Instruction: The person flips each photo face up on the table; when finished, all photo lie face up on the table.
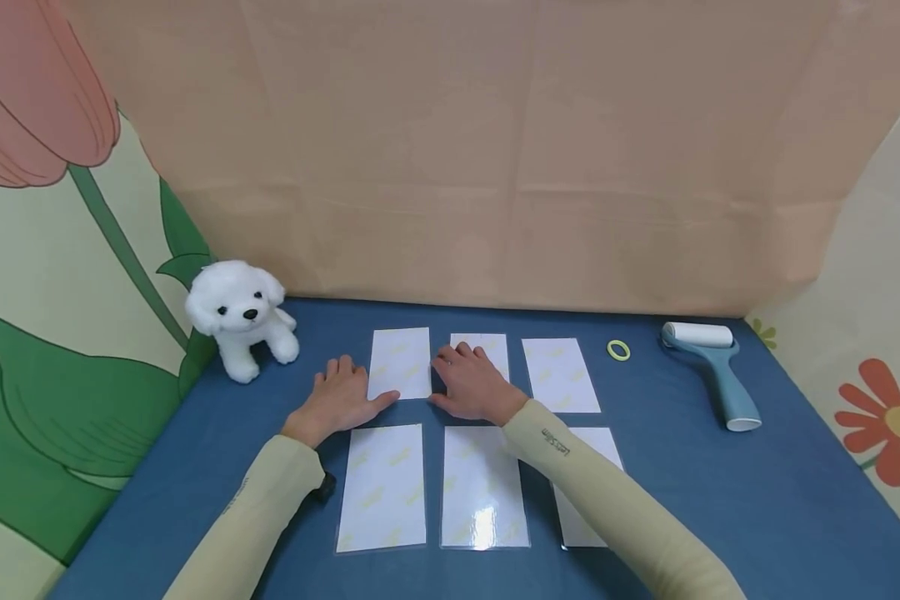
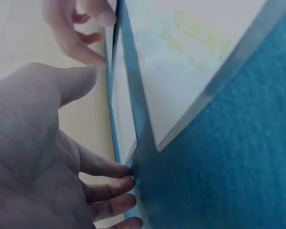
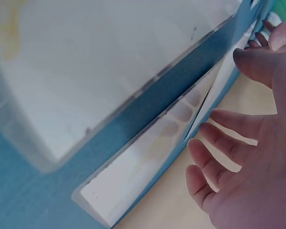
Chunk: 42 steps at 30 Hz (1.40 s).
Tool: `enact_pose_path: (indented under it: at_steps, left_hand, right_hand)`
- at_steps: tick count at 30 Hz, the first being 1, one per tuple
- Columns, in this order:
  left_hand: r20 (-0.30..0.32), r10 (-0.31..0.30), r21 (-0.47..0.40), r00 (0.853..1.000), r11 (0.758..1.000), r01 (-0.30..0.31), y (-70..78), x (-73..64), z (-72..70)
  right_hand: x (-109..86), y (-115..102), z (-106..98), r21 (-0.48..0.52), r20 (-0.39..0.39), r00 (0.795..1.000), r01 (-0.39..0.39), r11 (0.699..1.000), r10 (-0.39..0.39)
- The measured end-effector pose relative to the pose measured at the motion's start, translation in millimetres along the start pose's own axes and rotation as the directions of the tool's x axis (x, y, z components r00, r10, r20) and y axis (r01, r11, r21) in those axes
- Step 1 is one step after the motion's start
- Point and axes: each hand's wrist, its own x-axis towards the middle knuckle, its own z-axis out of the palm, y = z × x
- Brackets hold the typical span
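Note:
White sheets in clear glossy sleeves lie in two rows on a blue table. My left hand point(image 1: 333, 398) is at the left of the back-left sheet point(image 1: 399, 362), thumb by its lower edge, fingers spread and relaxed. Over the back-middle sheet point(image 1: 498, 350) is my right hand point(image 1: 472, 385), partly covering it; its fingers look loosely bent in the right wrist view and hold nothing. Whether the fingertips touch the sheet I cannot tell. Nearer me are the front-left sheet point(image 1: 385, 487) and front-middle sheet point(image 1: 482, 475); faint yellow lettering shows on a sheet point(image 2: 195, 43) in the left wrist view.
A back-right sheet point(image 1: 561, 375) lies beyond a front-right sheet point(image 1: 579, 517), which my right sleeve partly hides. Further right are a yellow-green ring point(image 1: 627, 352) and a blue-handled roller point(image 1: 733, 392). A white plush dog point(image 1: 232, 312) sits at the back left.

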Motion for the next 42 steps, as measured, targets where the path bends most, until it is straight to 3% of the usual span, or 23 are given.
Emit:
enact_pose_path:
  at_steps: [10, 24, 31, 38, 42]
  left_hand:
    - [0.033, -0.004, -0.026, 0.999, 1.0, 0.005, 4.6, -1.9, -2.8]
    - [0.056, -0.02, -0.19, 0.998, 0.981, 0.03, 3.0, -0.1, -4.4]
    - [0.029, -0.059, -0.376, 0.998, 0.924, 0.066, 3.7, 0.8, -12.2]
    - [-0.096, -0.053, -0.522, 0.994, 0.853, -0.005, 9.3, 4.1, -25.8]
    - [-0.15, -0.075, -0.589, 0.986, 0.808, -0.028, 17.1, 5.3, -33.7]
  right_hand:
    - [6.1, 0, 1, -0.021, 0.045, 0.999, 0.015, 1.0, -0.014]
    - [7.8, -3, 5, 0.014, 0.089, 0.996, -0.007, 1.0, 0.005]
    - [8.6, -4, 3, 0.028, 0.077, 0.997, -0.017, 0.999, 0.015]
    - [12.4, -2, 1, 0.092, 0.082, 0.996, -0.041, 0.995, 0.033]
    - [16.8, -1, 1, 0.203, 0.097, 0.993, -0.088, 0.975, 0.069]
